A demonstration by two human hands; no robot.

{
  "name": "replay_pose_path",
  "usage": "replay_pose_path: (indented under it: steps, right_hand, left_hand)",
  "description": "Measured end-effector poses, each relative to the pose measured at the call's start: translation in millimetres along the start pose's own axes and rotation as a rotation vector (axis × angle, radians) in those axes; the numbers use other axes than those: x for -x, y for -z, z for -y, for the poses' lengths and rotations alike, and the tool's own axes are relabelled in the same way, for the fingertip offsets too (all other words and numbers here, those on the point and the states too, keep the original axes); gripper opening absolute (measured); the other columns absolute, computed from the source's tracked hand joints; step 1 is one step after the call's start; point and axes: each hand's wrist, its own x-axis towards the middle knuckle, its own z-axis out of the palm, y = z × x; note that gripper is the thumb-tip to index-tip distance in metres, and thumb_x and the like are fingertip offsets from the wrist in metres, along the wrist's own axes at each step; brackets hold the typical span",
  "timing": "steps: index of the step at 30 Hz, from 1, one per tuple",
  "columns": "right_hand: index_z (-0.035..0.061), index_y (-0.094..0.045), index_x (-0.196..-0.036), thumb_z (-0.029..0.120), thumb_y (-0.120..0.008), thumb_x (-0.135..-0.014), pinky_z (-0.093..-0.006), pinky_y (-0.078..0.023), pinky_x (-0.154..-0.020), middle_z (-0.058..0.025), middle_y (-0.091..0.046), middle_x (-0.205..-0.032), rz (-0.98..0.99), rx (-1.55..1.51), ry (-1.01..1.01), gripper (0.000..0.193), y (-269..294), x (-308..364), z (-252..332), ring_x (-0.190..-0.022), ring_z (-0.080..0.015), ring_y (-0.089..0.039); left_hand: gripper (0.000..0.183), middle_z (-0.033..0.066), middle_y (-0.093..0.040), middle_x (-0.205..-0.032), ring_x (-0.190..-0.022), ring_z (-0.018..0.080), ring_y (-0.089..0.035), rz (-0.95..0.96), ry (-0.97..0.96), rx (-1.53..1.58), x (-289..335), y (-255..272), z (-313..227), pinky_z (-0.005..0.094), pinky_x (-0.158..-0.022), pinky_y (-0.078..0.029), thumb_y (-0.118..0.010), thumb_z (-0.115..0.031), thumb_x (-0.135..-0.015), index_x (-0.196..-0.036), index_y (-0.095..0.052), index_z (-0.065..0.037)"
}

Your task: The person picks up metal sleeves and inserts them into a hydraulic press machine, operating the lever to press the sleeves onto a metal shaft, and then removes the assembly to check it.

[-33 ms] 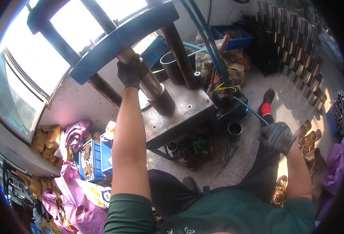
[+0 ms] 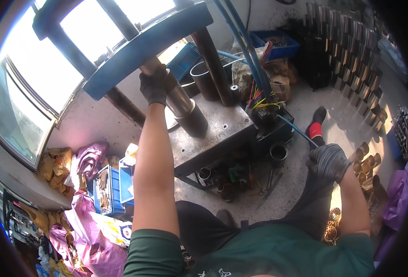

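My left hand (image 2: 153, 87), in a dark glove, reaches up under the blue crosspiece (image 2: 151, 46) of a press. Its fingers curl around the upper end of a shiny metal cylinder (image 2: 180, 100); part of the grip is hidden. Below, the cylinder meets a wider dark metal sleeve (image 2: 193, 122), which stands on the press's steel table (image 2: 227, 122). Off to the right, my right hand (image 2: 332, 162) wears a grey glove and is closed around the end of a thin blue lever (image 2: 296, 130). That lever runs to a black unit with coloured wires (image 2: 266, 104).
A wide dark pipe piece (image 2: 204, 81) stands behind the press post (image 2: 212, 64). Many metal tubes (image 2: 347, 55) line the floor at the far right, with shorter ones (image 2: 365, 166) nearer. Blue crates (image 2: 114, 191) and purple bags (image 2: 91, 235) lie at left. Another ring (image 2: 279, 151) sits beneath the unit.
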Motion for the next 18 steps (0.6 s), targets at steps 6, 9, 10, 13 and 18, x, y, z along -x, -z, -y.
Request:
replay_pose_path:
  steps: [6, 9, 10, 13, 18]
  right_hand:
    - [0.0079, -0.070, -0.081, 0.042, -0.065, -0.090, -0.0506, -0.055, -0.071, -0.0165, -0.068, -0.072, 0.025, 0.024, -0.030, 0.035, 12, -2, 3, -0.074, -0.0392, -0.069]
    - [0.0082, -0.071, -0.085, 0.042, -0.065, -0.090, -0.0505, -0.055, -0.071, -0.0167, -0.068, -0.073, 0.016, -0.001, 0.006, 0.035, 19, -4, 6, -0.075, -0.0391, -0.069]
    - [0.0084, -0.071, -0.087, 0.042, -0.064, -0.091, -0.0505, -0.055, -0.071, -0.0169, -0.069, -0.073, 0.025, -0.011, 0.021, 0.035, 20, -4, 4, -0.075, -0.0391, -0.069]
    - [0.0075, -0.071, -0.086, 0.042, -0.064, -0.091, -0.0506, -0.054, -0.072, -0.0178, -0.069, -0.074, -0.009, -0.032, 0.036, 0.035, 11, -5, -4, -0.074, -0.0392, -0.069]
    - [0.0074, -0.072, -0.089, 0.041, -0.065, -0.089, -0.0499, -0.054, -0.073, -0.0189, -0.069, -0.077, 0.004, -0.018, -0.035, 0.034, 16, -4, 5, -0.075, -0.0400, -0.069]
  left_hand:
    - [0.078, 0.0191, -0.073, -0.107, -0.107, 0.0337, -0.071, 0.020, -0.038, -0.060, 24, 0, -14, 0.0415, -0.094, -0.054, -0.083, -0.061, -0.067, -0.112, -0.061, -0.001]
    - [0.075, 0.0171, -0.073, -0.105, -0.104, 0.0314, -0.072, -0.047, -0.018, 0.004, 19, 4, -2, 0.0401, -0.094, -0.055, -0.087, -0.058, -0.065, -0.108, -0.061, -0.003]
    - [0.075, 0.0164, -0.072, -0.105, -0.103, 0.0308, -0.072, -0.042, -0.037, 0.025, 22, 2, -1, 0.0398, -0.094, -0.055, -0.088, -0.057, -0.063, -0.108, -0.060, -0.003]
    - [0.076, 0.0154, -0.072, -0.105, -0.102, 0.0301, -0.072, -0.012, -0.070, 0.087, 25, -4, 1, 0.0391, -0.093, -0.055, -0.091, -0.055, -0.060, -0.108, -0.060, -0.004]
    - [0.079, 0.0150, -0.072, -0.107, -0.102, 0.0306, -0.072, -0.038, -0.136, -0.036, 16, -13, 18, 0.0394, -0.093, -0.055, -0.094, -0.051, -0.057, -0.111, -0.060, -0.003]
